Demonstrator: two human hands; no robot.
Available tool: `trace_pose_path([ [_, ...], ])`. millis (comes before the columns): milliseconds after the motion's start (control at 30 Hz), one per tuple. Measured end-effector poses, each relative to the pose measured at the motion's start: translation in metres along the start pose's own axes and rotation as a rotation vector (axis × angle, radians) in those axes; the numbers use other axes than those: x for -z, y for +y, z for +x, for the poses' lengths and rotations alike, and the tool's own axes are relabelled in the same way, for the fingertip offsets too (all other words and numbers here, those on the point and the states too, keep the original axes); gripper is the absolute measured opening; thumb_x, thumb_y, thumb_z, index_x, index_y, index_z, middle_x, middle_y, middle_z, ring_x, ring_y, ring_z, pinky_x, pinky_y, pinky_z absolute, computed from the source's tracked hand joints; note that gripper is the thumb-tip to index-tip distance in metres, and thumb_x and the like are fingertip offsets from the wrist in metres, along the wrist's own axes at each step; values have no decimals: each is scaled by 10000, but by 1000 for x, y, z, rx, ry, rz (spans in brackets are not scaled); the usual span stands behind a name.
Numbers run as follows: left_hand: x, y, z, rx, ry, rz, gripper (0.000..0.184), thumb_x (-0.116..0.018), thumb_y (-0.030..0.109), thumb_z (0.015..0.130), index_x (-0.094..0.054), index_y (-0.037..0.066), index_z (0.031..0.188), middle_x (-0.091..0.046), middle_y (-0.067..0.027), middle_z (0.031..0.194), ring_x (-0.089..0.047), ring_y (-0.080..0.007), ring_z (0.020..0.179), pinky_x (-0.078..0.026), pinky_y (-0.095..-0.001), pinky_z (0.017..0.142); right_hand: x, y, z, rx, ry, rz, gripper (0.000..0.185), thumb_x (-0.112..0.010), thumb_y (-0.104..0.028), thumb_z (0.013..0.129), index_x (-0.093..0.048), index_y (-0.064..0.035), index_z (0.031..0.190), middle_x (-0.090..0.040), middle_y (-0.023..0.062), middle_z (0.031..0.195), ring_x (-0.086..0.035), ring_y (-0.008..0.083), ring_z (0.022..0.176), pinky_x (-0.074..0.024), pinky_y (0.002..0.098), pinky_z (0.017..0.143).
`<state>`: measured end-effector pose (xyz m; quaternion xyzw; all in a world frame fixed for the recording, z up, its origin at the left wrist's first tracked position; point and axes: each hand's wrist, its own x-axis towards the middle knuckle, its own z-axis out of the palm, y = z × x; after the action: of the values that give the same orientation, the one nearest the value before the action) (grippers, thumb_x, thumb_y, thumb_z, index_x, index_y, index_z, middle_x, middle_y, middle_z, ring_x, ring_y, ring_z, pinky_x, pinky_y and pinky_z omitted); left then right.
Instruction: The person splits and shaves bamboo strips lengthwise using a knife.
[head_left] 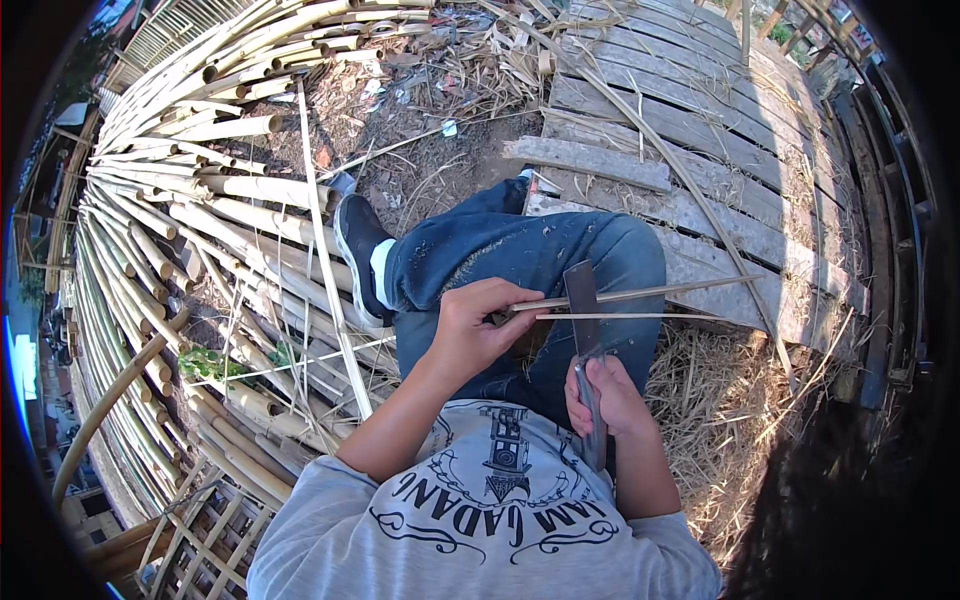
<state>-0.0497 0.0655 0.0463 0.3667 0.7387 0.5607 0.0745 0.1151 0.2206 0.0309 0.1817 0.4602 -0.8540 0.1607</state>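
My left hand (485, 318) is closed in a pinch on a bamboo strip (680, 289), held over my legs. From those fingers a thinner strip (650, 316) runs just below it, and the two spread apart toward the right. My right hand (608, 397) is wrapped round the handle of a machete-like knife (583, 312). Its broad dark blade points away from me and crosses both strips, close to my left fingertips. Whether the edge is cutting into the bamboo cannot be made out. The handle's end reaches back toward my shirt.
Long bamboo poles (270, 190) lie piled on the left. Wooden slats (690, 130) form a platform at the right, with a loose plank (595, 163) on it. Shavings (720, 410) cover the ground at lower right. A woven bamboo lattice (215, 530) stands at lower left.
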Motion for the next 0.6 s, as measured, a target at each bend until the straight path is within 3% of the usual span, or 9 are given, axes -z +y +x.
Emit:
trace_pose_path([
  [67, -1, -1, 2, -21, 20, -1, 180, -781, 66, 723, -716, 17, 883, -692, -104, 786, -664, -205, 668, -496, -275, 575, 1, -3, -1, -17, -91, 222, 491, -439, -493, 976, -466, -44, 778, -442, 56, 504, -449, 140, 365, -398, 289, 358],
  [200, -6, 2, 4, -3, 37, -41, 165, -774, 77, 740, -717, 23, 885, -691, -113, 790, -671, -220, 683, -510, -278, 601, 0, -5, 0, -8, -31, 185, 486, -435, -501, 972, -450, -52, 788, -423, 54, 495, -434, 145, 349, -392, 297, 343],
  [333, 0, 3, 6, 1, 67, -81, 153, -767, 86, 756, -713, 16, 881, -695, -108, 786, -677, -196, 693, -514, -269, 625, 3, -8, -18, 369, 269, 45, 395, -414, -425, 994, -440, -63, 837, -413, 57, 508, -419, 150, 351, -389, 294, 347],
  [400, 6, 0, 1, 122, 82, -104, 144, -760, 89, 768, -709, 12, 879, -701, -99, 784, -675, -159, 699, -510, -262, 633, 12, -12, -29, 600, 423, 138, 337, -421, -378, 993, -437, -68, 862, -415, 56, 531, -426, 150, 375, -398, 290, 366],
  [500, 23, -3, -12, 240, -64, -55, 138, -751, 88, 786, -702, -5, 876, -696, -77, 748, -623, -101, 652, -469, -227, 610, 23, -27, -41, 678, 645, 140, 271, -467, -305, 976, -471, -54, 872, -453, 64, 554, -453, 155, 400, -428, 307, 392],
  [600, 46, -1, -27, 287, -185, 20, 133, -753, 79, 773, -687, -16, 840, -685, -74, 718, -622, -110, 676, -478, -257, 650, 30, -29, -41, 530, 831, 97, 159, -565, -168, 926, -480, -39, 887, -491, 67, 578, -497, 144, 430, -429, 278, 402],
])
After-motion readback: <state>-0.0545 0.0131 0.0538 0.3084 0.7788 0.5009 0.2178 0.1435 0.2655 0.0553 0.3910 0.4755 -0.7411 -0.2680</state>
